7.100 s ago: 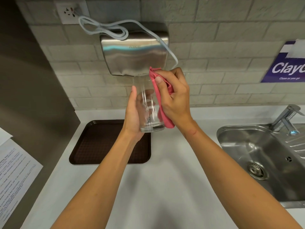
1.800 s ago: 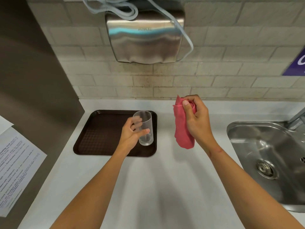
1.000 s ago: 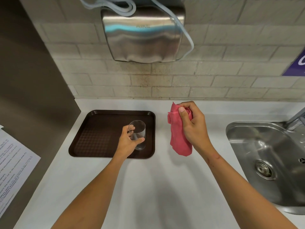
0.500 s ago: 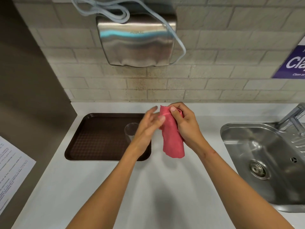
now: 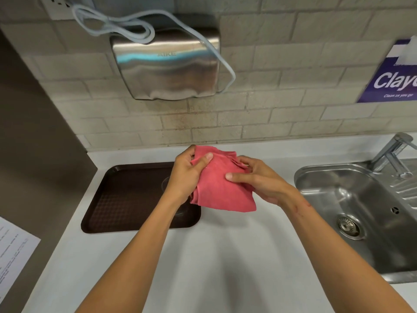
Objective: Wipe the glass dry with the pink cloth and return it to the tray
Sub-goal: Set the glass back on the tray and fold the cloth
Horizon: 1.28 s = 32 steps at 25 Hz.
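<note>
The clear glass (image 5: 165, 184) stands upright near the right edge of the dark brown tray (image 5: 126, 195), mostly hidden behind my left wrist. Only its rim and a bit of its base show. Both hands hold the pink cloth (image 5: 220, 190) above the white counter, just right of the tray. My left hand (image 5: 188, 175) grips the cloth's upper left part with the thumb on top. My right hand (image 5: 259, 180) pinches its right side. Neither hand touches the glass.
A steel hand dryer (image 5: 167, 66) with a looped white cable hangs on the tiled wall. A steel sink (image 5: 361, 213) with a tap (image 5: 392, 152) lies to the right. A printed sheet (image 5: 13, 251) sits on the brown wall at left, a purple sign (image 5: 394, 80) at far right.
My left hand set the glass on the tray, let go and moved right to the cloth. Both hands now hold the cloth, spread wider between them.
</note>
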### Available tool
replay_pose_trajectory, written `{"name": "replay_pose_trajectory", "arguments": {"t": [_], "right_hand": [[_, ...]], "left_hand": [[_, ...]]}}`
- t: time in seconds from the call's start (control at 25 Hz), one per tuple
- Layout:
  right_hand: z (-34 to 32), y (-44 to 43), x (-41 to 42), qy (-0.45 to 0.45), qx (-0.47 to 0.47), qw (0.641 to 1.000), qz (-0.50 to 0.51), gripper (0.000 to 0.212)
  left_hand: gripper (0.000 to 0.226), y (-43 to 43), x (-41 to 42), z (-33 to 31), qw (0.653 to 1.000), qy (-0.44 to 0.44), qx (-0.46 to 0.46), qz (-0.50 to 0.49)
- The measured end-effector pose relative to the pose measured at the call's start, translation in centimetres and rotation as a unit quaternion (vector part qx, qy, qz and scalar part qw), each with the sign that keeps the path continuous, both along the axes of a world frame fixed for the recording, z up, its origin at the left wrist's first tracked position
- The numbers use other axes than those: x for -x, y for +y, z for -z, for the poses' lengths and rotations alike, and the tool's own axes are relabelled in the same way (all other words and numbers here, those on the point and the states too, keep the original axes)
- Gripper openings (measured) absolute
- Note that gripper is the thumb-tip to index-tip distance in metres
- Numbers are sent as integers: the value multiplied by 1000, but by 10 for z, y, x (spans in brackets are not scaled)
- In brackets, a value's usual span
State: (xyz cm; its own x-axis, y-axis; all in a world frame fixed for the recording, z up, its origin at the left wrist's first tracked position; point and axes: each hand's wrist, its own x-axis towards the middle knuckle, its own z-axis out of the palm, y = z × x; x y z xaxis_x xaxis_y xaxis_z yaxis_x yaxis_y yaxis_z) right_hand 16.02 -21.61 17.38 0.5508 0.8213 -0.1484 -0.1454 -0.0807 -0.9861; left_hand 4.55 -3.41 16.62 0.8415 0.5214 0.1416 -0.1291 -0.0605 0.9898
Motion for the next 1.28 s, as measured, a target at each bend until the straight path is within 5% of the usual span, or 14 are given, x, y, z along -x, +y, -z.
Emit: {"name": "replay_pose_trajectory", "arguments": {"t": [0.32, 0.4, 0.48, 0.6, 0.8, 1.28], "right_hand": [[16, -2, -7, 17, -20, 994, 110, 21], [19, -1, -10, -22, 1, 988, 153, 19], [22, 0, -14, -67, 22, 981, 179, 20], [28, 5, -20, -157, 61, 963, 209, 22], [52, 11, -27, -296, 147, 909, 255, 30], [211, 5, -16, -365, 400, 830, 132, 33]], "left_hand": [[36, 1, -5, 9, 973, 101, 206, 29], [58, -1, -3, 19, 970, 149, 168, 97], [53, -3, -5, 29, 968, 184, 126, 114], [19, -5, -15, 38, 981, 169, 87, 47], [14, -20, -36, 54, 977, 151, -130, -83], [7, -49, -32, 195, 902, 349, -248, -56]]}}
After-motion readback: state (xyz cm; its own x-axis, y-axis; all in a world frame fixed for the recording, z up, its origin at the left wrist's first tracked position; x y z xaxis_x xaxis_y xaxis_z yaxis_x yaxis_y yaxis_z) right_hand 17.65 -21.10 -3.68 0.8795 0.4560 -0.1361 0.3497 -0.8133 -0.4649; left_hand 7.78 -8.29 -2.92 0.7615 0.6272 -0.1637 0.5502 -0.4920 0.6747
